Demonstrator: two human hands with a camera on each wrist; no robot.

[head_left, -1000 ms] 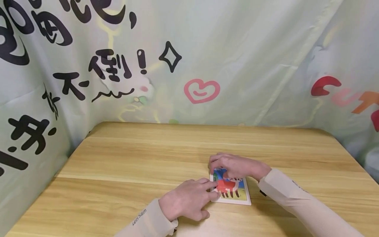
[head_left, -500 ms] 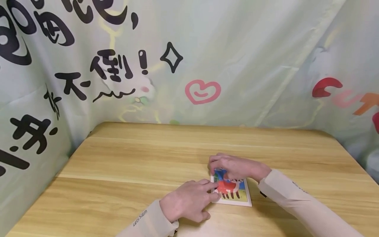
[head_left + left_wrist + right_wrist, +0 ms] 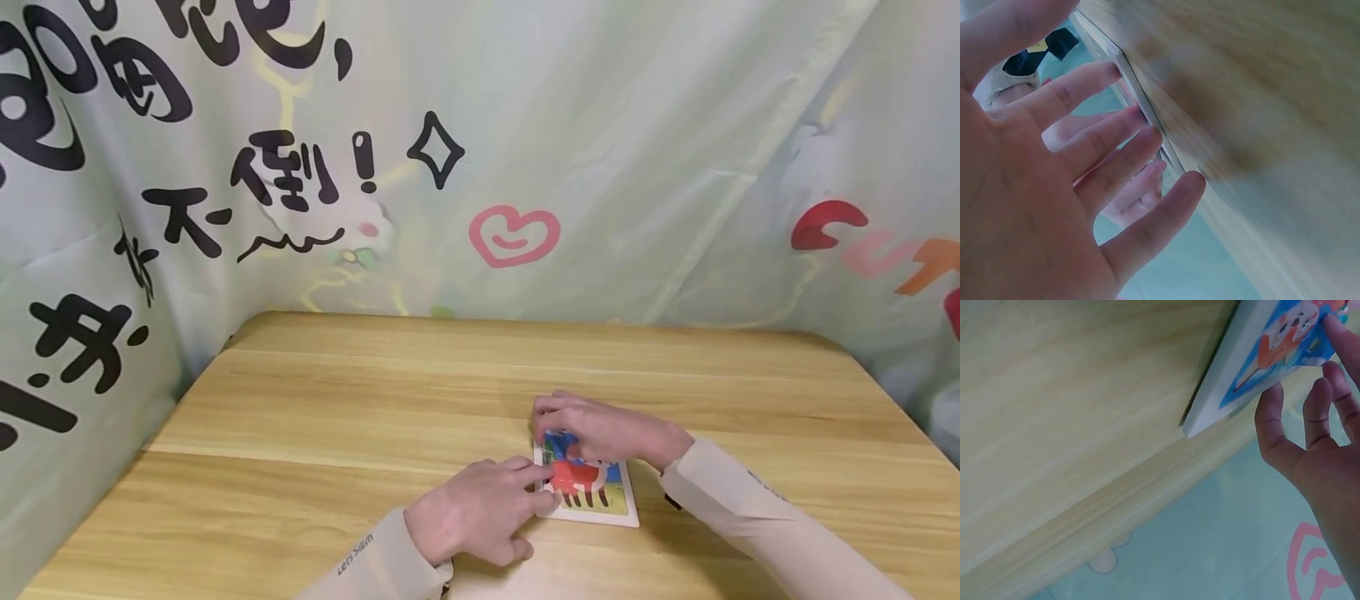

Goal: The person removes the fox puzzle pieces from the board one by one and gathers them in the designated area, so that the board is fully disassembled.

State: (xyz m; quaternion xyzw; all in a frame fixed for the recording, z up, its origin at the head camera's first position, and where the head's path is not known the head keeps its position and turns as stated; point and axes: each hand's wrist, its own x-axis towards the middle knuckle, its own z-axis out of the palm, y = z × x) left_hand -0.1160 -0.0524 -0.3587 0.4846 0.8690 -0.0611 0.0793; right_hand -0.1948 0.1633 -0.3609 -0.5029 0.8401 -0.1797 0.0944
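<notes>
Leftmost, a pale curtain (image 3: 637, 125) is hanging behind and around the table, its left part carrying large black lettering (image 3: 176, 196) in Chinese characters. Below it, a wooden table (image 3: 337, 400) with rounded far corners is spreading across the width of the view. A light sleeve (image 3: 371, 560) with small dark print is reaching in from the bottom edge, leading to the left hand (image 3: 480, 512). That hand is lying palm down with its fingers spread and loosely extended, gripping nothing; its fingertips are touching the left edge of a picture board. The picture board (image 3: 588, 482) is lying on the table, right of centre and toward the near side, showing a red animal with striped legs on yellow ground under blue, inside a white border. Higher up, a pink heart outline (image 3: 517, 261) is decorating the curtain. The right hand (image 3: 611, 429) is arching over the board's far part, its thumb on the printed face and its fingers bending at the far edge; it seems to be pinching the board there, though the fingers are partly hiding the spot. A second light sleeve (image 3: 765, 504) is slanting away to the lower right. Farthest right, red, pink and orange letters (image 3: 813, 227) are brightening the curtain.
</notes>
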